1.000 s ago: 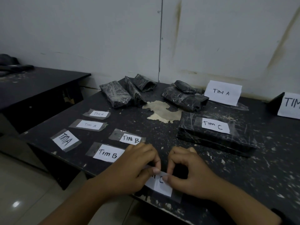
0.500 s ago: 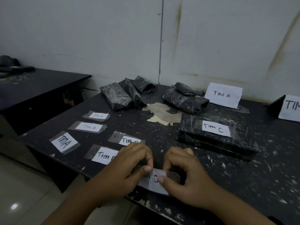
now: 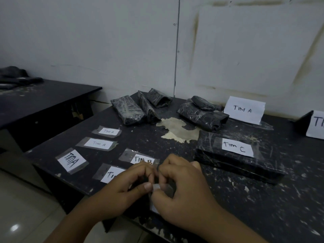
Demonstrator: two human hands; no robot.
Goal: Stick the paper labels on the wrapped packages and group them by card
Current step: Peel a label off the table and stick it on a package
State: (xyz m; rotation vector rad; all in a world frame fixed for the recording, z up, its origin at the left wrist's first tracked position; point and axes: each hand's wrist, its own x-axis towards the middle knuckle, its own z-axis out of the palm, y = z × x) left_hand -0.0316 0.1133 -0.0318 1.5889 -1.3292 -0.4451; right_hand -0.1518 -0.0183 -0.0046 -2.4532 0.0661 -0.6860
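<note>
My left hand and my right hand meet at the table's front edge and together pinch a taped paper label, mostly hidden under the fingers. Three "TIM A" labels lie on the black table to the left. Two "TIM B" labels sit just beyond my left hand, partly covered. A flat black wrapped package bearing a "Tim C" label lies to the right. Unlabelled wrapped packages are piled at the back. A folded "TIM A" card stands by the wall.
A second folded card stands at the far right, cut off by the frame edge. A patch of peeled surface marks the table's middle. A lower dark desk stands to the left, with tiled floor below.
Both hands have closed in on each other and lifted the label off the table edge; it is now bunched between the fingertips and its writing is hidden.
</note>
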